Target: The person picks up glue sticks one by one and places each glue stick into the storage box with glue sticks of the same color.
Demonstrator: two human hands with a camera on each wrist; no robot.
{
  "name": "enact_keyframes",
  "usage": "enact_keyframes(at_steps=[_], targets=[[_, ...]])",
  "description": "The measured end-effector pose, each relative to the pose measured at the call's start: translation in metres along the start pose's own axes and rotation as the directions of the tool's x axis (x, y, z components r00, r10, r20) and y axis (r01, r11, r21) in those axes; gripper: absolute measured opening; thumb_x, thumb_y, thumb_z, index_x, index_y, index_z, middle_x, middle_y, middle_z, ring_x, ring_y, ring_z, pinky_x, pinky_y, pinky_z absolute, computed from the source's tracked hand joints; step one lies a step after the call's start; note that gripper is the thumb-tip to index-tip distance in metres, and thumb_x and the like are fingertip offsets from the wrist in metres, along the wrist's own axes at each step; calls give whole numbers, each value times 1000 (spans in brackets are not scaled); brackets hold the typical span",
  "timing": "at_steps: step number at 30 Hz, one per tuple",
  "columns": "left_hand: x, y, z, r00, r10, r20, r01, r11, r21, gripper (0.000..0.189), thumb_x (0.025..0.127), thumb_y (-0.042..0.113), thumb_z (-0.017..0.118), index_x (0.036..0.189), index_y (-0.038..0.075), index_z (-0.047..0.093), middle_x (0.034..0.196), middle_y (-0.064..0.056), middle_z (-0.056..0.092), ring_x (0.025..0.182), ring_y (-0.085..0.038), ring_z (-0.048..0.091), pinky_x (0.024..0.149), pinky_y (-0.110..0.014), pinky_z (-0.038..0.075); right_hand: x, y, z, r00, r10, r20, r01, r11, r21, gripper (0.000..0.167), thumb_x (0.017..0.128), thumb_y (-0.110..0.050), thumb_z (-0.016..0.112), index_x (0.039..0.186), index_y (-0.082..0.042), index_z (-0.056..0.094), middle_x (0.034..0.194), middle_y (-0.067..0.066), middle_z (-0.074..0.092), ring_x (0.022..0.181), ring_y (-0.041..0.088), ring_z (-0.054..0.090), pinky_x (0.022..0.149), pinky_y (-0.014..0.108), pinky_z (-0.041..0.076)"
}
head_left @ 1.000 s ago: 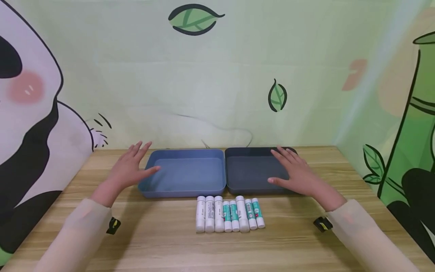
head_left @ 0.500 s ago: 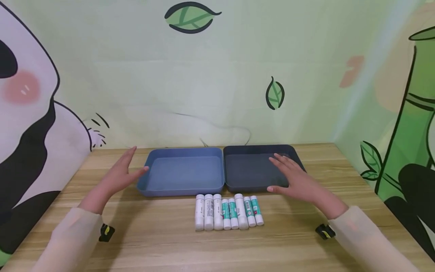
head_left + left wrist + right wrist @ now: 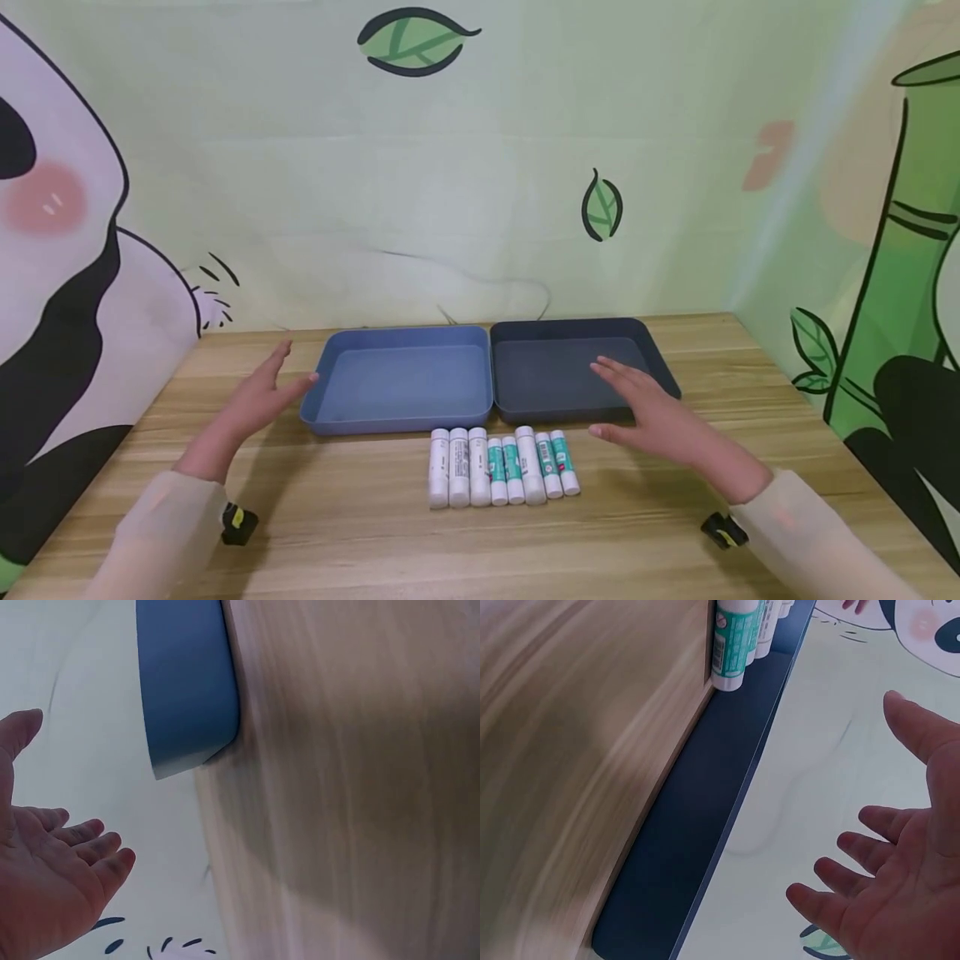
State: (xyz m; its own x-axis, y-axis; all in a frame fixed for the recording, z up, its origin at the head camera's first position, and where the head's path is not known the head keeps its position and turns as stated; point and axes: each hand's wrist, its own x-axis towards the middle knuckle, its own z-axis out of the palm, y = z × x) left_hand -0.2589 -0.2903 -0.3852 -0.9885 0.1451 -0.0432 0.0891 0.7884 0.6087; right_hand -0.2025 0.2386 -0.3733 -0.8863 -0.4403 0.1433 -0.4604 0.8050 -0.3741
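A row of several white and green-labelled glue sticks (image 3: 513,471) lies side by side on the table, the larger plain white ones mostly at the left. Right behind them stand a blue tray (image 3: 408,383) and a dark navy tray (image 3: 562,375), edge to edge, with nothing in either. My left hand (image 3: 255,404) hovers at the blue tray's left side, fingers spread and holding nothing. Over the dark tray's front right corner in the head view, my right hand (image 3: 663,421) is held up with fingers extended and thumb apart, also holding nothing. Both palms show in the wrist views.
The wooden table (image 3: 375,550) ends at the back against a pale green wall cloth (image 3: 480,167) printed with leaves, a panda and bamboo. Each sleeve carries a small black device at the wrist, such as the right wrist device (image 3: 724,530).
My left hand has drawn left and toward me, off the blue tray. The right hand has lowered slightly toward me. Trays and glue sticks stay put while the head view shifts a little.
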Motion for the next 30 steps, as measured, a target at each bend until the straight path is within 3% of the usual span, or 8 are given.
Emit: enact_keyframes(at_steps=[7,18,23,30], targets=[[1,0,5,998,-59,36,63,991,-122,90,107,48,46,162,-4,-2,165,-38,10,150,-61,18,121,-73,24,-3,-4,0,1000,-22,-5,22,1000,17,73,94,-32,74,152,1,44,161,26,39,145,53,39,113,71,40],[4,0,18,989,-130,71,145,948,-282,74,111,30,41,161,-6,0,167,-34,7,156,-53,12,127,-65,19,-7,-8,4,999,22,41,-25,997,79,65,98,-32,69,149,2,48,153,29,49,140,51,48,111,65,46],[5,-1,25,991,-115,76,135,916,-377,71,111,23,39,160,-8,-4,168,-33,1,157,-51,4,129,-63,14,-7,-12,5,997,12,70,-20,993,117,61,99,-29,68,147,3,50,148,29,54,134,49,54,107,62,51],[9,-1,32,990,-126,61,140,881,-451,64,111,12,33,159,-11,-2,167,-34,1,158,-48,3,132,-58,10,-4,-21,7,988,62,140,-92,970,225,59,99,-29,68,145,4,52,144,29,58,126,44,61,97,53,59]])
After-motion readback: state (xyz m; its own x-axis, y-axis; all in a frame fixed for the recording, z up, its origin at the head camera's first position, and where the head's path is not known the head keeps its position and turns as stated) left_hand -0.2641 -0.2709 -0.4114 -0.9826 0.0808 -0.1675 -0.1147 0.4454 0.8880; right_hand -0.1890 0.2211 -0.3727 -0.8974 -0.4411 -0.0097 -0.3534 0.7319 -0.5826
